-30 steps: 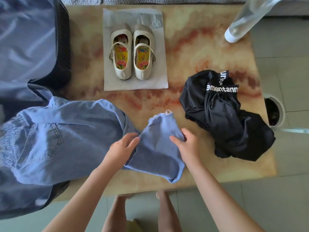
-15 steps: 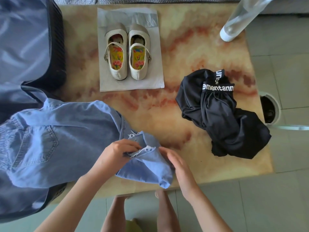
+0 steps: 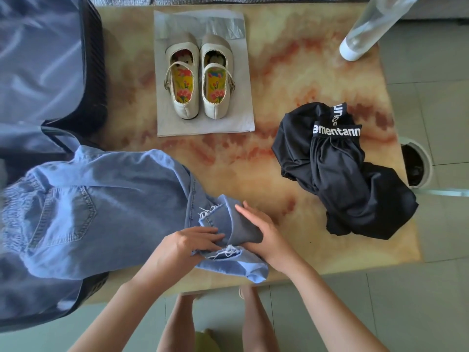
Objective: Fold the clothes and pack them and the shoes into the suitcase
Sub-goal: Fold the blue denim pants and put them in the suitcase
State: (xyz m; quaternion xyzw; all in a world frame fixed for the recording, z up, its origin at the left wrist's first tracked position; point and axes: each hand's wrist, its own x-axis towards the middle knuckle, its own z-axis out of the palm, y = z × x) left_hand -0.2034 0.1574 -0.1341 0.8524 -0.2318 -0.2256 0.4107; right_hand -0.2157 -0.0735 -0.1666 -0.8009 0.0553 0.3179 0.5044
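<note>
From the head view, your left hand [image 3: 189, 246] is on the near leg end of the light blue jeans [image 3: 101, 199], its fingers curled over the cloth and gripping it just above the frayed hem. Your right hand [image 3: 265, 237] lies against the other side of that same doubled-over leg end, its fingers fairly straight and close together along the fold; its thumb is hidden by the cloth. The two hands are close, with only the bunched denim between them, at the front edge of the table [image 3: 291, 72]. The rest of the jeans spreads away to your left, back pocket up, with the elastic waist end draped over the open suitcase [image 3: 95, 59], which sits at the left end of the table with its blue lining showing. The shoes [image 3: 198, 80], a cream pair with flowered insoles, stand side by side on a grey sheet [image 3: 236, 123] at the far middle of the table, well apart from your hands. The black garment [image 3: 342, 179] lies crumpled on the right of the table, its lettered waistband on top, untouched. A clear bottle [image 3: 365, 29] is at the far right corner.
</note>
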